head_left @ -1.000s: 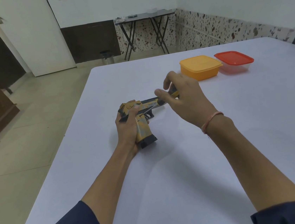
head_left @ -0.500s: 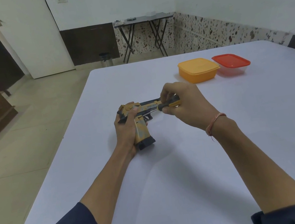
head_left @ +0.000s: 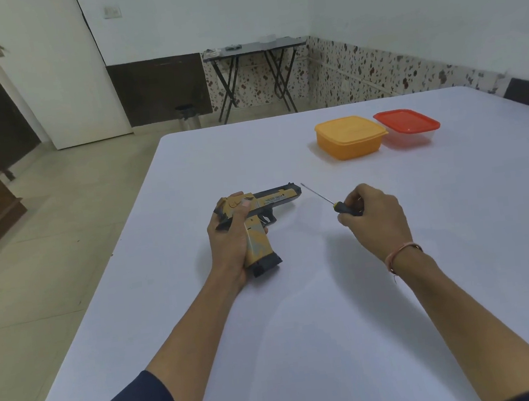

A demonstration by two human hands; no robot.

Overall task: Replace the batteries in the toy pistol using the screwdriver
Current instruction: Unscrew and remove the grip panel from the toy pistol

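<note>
The left hand [head_left: 227, 247] clasps the orange-and-black plastic toy pistol [head_left: 276, 198], its barrel lying rightward. The right hand [head_left: 375, 217] grasps in its fingers the thin black-handled screwdriver [head_left: 345, 208], tip near the muzzle, not touching.

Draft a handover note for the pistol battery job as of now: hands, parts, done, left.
Left hand grips the toy pistol by its handle, barrel pointing right.
Right hand holds the screwdriver by its handle, tip apart from the muzzle.
Orange box and red-lidded box sit closed, far right on the table.
Done: no loose cover, screw or batteries in view; progress cannot be told.
Left: open the compartment, swap batteries, refasten.
</note>
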